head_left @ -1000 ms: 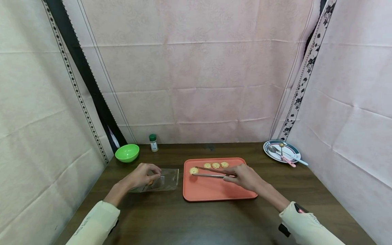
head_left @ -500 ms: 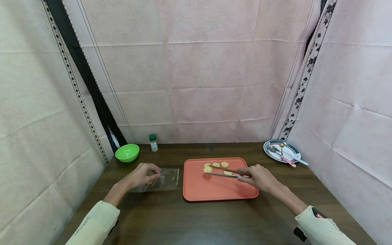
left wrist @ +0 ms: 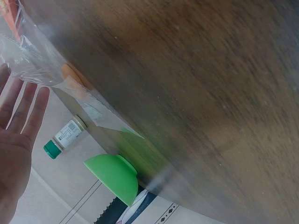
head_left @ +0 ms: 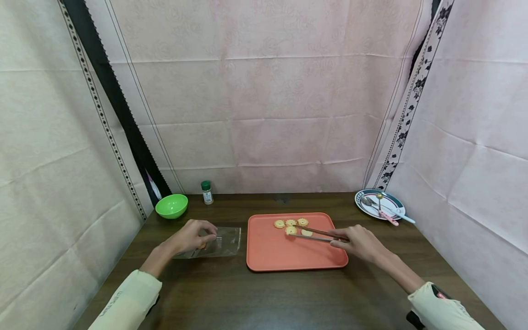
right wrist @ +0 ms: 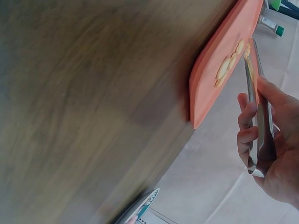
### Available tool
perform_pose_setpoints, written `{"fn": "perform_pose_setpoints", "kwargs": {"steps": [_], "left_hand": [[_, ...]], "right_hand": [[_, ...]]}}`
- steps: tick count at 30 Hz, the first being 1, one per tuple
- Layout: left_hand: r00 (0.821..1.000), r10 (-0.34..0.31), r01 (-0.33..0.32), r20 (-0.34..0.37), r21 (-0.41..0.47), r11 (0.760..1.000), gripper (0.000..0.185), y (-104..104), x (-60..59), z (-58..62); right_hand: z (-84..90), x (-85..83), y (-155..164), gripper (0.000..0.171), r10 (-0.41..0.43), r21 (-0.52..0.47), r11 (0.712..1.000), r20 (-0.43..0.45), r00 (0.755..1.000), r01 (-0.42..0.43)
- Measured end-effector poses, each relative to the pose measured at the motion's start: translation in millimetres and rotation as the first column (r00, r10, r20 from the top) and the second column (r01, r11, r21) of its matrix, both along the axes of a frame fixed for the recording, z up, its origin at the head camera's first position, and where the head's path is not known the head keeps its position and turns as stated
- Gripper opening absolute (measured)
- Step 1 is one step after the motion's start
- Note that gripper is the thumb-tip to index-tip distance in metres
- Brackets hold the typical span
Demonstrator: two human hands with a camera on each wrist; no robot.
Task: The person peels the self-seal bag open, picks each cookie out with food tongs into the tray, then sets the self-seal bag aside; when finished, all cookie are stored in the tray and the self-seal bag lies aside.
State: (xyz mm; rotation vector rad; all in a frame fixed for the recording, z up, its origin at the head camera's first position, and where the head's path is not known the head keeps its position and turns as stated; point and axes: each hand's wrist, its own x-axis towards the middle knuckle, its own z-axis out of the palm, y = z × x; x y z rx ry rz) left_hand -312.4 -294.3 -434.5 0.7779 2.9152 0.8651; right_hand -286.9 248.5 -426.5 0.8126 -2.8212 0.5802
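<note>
In the head view, my right hand [head_left: 360, 243] grips metal tongs [head_left: 318, 231]. Their tips are around a pale yellow, flower-shaped cookie [head_left: 290, 230] over the pink tray [head_left: 284, 256]. Several similar cookies [head_left: 279, 224] lie close by toward the tray's back. In the right wrist view, curled fingers and thumb hold the tongs [right wrist: 265, 140] midway along. At the left, my left hand [head_left: 195, 236] pinches a clear plastic bag [head_left: 228, 241]. An orange-brown piece [left wrist: 72, 77] shows through the bag in the left wrist view; its kind is unclear. That hand's thumb is hidden there.
A green bowl [head_left: 171, 206] and a small green-capped jar [head_left: 207, 193] stand at the back left. At the back right, a blue-rimmed plate [head_left: 365, 208] bears cutlery, with handles over its edge. Pale cloth walls enclose the wooden table [head_left: 247, 298].
My right hand has moved right with the tongs, carrying the cookie from the tray's left side to beside the other cookies. My left hand and the bag have stayed in place.
</note>
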Motion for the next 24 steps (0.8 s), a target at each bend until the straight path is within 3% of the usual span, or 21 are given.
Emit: {"fn": "perform_pose_setpoints", "kwargs": {"steps": [24], "left_hand": [[1.0, -0.009, 0.009, -0.03, 0.012, 1.0, 0.017, -2, 1.0, -2.1]], "right_hand": [[-11.1, -6.4, 9, 0.035, 0.001, 0.014, 1.0, -0.006, 1.0, -0.001]]}}
